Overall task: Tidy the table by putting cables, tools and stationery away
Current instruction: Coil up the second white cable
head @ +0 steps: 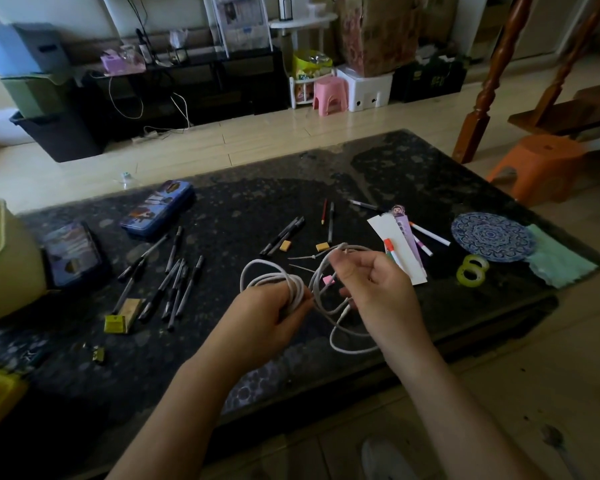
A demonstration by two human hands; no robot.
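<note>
White cable (pixel 274 277) is gripped as a coil above the table (pixel 413 174) by left hand (pixel 262 318); loose end is pinched by right hand (pixel 378 289). Coil may spring undone if grip slackens. Pens (pixel 168 278) lie beyond.

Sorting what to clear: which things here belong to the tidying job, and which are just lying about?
Job: white cable held in left hand and right hand, black pens, markers, pencil case, tape rolls.
Lying about: round mat, orange stool, pink stool.
</note>
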